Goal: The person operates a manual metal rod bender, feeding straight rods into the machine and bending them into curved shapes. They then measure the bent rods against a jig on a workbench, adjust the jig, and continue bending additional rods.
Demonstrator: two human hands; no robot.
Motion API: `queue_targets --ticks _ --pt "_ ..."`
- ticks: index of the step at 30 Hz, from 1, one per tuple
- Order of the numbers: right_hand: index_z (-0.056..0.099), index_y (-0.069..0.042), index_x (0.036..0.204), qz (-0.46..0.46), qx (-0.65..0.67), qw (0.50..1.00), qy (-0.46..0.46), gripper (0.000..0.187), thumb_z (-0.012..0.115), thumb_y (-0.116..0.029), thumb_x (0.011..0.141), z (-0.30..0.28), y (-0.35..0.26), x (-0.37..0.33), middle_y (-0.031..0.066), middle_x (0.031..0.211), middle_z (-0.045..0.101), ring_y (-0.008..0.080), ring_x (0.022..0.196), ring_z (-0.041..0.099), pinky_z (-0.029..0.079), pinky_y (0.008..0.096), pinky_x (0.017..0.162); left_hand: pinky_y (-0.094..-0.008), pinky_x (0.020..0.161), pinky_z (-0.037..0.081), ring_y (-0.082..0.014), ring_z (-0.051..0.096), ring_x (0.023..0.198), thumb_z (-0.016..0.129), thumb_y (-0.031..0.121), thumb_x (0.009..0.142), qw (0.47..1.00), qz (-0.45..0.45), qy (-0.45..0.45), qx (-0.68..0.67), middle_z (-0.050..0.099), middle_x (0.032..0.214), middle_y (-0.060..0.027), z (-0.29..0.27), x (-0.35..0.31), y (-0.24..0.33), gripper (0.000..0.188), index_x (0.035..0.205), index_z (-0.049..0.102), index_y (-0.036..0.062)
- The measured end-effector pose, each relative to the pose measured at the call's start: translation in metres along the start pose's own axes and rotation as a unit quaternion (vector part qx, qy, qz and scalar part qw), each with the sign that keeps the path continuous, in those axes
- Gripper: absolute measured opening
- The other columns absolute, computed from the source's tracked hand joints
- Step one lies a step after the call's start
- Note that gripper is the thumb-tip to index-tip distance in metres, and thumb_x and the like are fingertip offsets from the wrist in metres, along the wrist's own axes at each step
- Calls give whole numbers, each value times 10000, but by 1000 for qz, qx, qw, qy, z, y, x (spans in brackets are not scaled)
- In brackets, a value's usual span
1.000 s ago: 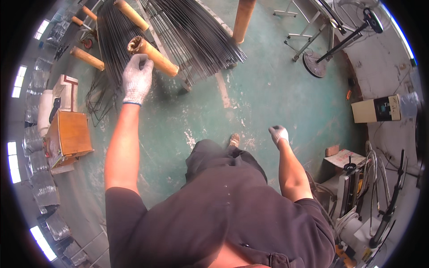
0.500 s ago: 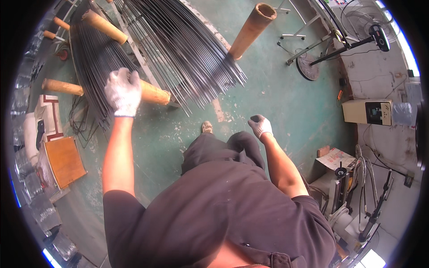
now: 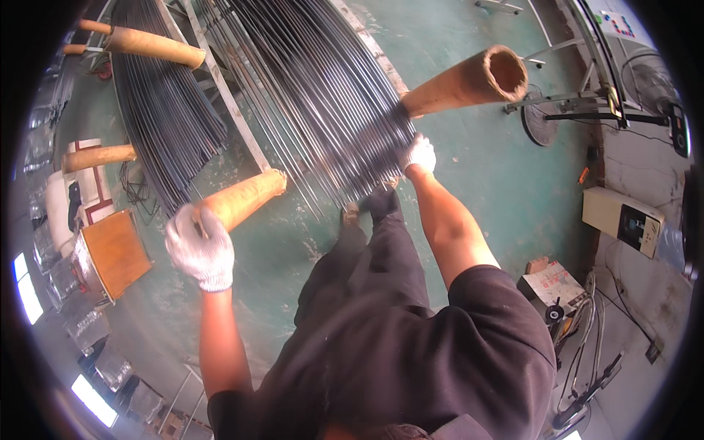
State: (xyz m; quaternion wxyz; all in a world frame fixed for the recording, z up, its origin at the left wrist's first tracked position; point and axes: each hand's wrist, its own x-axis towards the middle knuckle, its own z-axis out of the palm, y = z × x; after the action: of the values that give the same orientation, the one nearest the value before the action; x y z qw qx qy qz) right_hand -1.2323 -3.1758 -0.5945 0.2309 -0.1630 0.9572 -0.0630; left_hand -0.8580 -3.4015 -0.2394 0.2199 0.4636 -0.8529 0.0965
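My left hand (image 3: 202, 248), in a white knit glove, is closed around the upper end of a brown cardboard tube (image 3: 246, 196) that rises from the rack. My gloved right hand (image 3: 418, 153) is at the right edge of a wide layer of dark thin metal rods (image 3: 330, 110), near their close ends. Its fingers look bent against the outermost rods, but whether they grip any cannot be made out. Just beyond it a second cardboard tube (image 3: 462, 81) stands with its open end facing up. Left of the rack's bar lies another bundle of rods (image 3: 165, 110).
Pale metal bars (image 3: 231, 103) of the rack run between the rods. More cardboard tubes (image 3: 154, 48) stand at the left. An orange-brown board (image 3: 116, 253) is at the near left. A fan (image 3: 653, 84), a beige box (image 3: 623, 220) and cables (image 3: 583, 345) line the right wall.
My right hand has gone from beside my body, curled, forward to the rods' right edge. My left hand now appears lower in view, still at the tube. My body has turned and stepped nearer the rods.
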Motion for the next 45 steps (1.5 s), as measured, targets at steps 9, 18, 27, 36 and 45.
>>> queue_targets --ticks 9,18,27,36,45 --pt "612 -39 1401 11 -27 997 -76 781 834 -574 879 15 -27 59 225 1344 730 421 1266 705 576 496 1090 -442 708 512 -323 594 789 725 133 991 997 -57 -52 9 690 1000 -149 0 -3 2 168 1093 734 0" --pt "806 -69 1184 -98 -95 975 -176 495 749 -472 902 -33 -35 77 235 1195 806 381 1147 780 613 488 1013 -446 725 548 -333 650 823 740 166 1014 999 -15 -14 33 736 1068 -166 4 -1 9 204 1116 741 -10" --pt "832 -24 1181 -96 33 951 -292 632 829 -534 807 -91 -49 56 223 1119 816 350 1080 784 600 461 982 -461 734 567 -357 679 808 752 176 1008 999 -11 9 32 765 1071 -174 3 -4 6 191 1087 751 2" --pt "776 0 1319 -61 234 894 -378 633 825 -428 856 -87 -43 52 217 1121 824 331 1068 794 599 437 976 -491 764 576 -388 716 849 737 153 985 999 -4 5 32 773 1074 -177 2 0 10 151 1059 752 22" --pt "772 64 1246 -36 321 888 -327 470 809 -315 972 -113 -52 17 138 1088 818 192 951 794 632 366 846 -500 810 590 -392 745 898 737 197 967 999 5 24 45 785 1069 -147 7 -1 2 164 1061 767 65"
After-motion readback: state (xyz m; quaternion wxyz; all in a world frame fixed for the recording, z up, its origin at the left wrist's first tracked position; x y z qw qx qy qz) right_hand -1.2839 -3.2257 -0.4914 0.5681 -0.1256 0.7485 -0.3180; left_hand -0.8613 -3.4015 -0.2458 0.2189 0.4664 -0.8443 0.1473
